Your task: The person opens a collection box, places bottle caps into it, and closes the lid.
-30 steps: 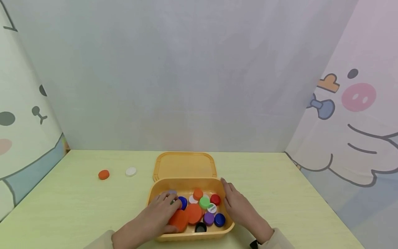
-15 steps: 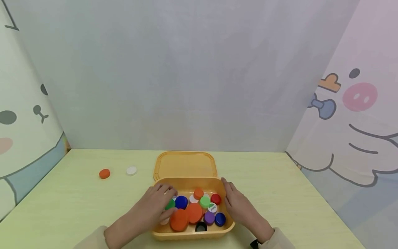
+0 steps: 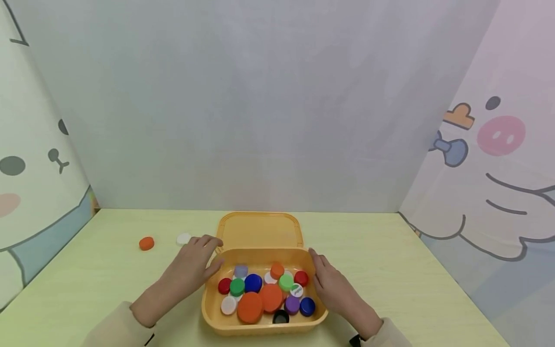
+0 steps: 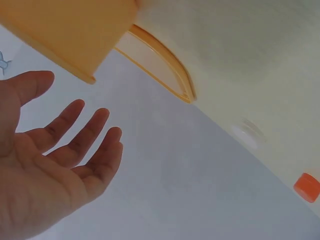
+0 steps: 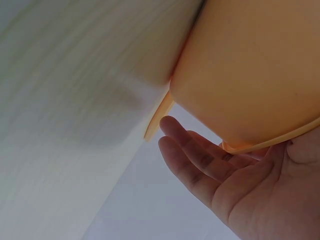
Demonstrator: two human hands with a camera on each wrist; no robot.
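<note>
A yellow-orange plastic box (image 3: 265, 329) stands on the table, holding several bottle caps, among them a large orange cap (image 3: 250, 307), a green cap (image 3: 237, 287), a blue cap (image 3: 253, 283), a purple cap (image 3: 292, 304) and a black cap (image 3: 281, 316). My left hand (image 3: 186, 267) hovers by the box's back left corner with nothing in it; its fingers are spread and loosely bent in the left wrist view. At the box's right rim rests my right hand (image 3: 337, 288), its loosely extended fingers (image 5: 187, 152) outside the wall; its thumb is partly hidden.
Behind the box lies its yellow-orange lid (image 3: 260, 230), flat on the pale table (image 3: 390, 260). To the left are an orange cap (image 3: 146, 243) and a white cap (image 3: 183, 238), the latter close to my left hand. A grey sheet (image 3: 243, 115) hangs at the back.
My left hand has come out of the box, moving up and left to beside its back left corner. Red, green and white caps are uncovered. My right hand has stayed at the rim.
</note>
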